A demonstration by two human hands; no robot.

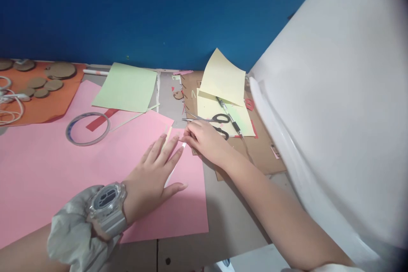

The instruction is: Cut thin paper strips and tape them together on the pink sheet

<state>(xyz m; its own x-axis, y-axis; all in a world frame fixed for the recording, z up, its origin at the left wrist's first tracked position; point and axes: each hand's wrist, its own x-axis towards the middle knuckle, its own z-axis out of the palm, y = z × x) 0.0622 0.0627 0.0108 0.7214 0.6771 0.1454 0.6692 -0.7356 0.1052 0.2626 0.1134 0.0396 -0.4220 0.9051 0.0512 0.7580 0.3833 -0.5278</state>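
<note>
My left hand (156, 165), with a watch on the wrist, lies flat with fingers spread on a large pink sheet (47, 165). Under and between its fingers show a narrow white strip (170, 176) and a pale yellow strip (167, 136). My right hand (204, 138) is pinched closed just beyond the left fingertips. The white strip's upper end reaches its thumb, but what the pinch holds is hidden. Black-handled scissors (220, 118) lie right behind the right hand, partly covered by it, their blades pointing left.
A tape roll (67, 129) and a red strip (95, 123) lie on the pink sheet. Behind are a green sheet (127, 89), folded yellow paper (225, 72), a pen (229, 117) and cardboard (264, 148). Cardboard discs (60, 70) and earphones (12, 106) sit on orange paper (63, 102).
</note>
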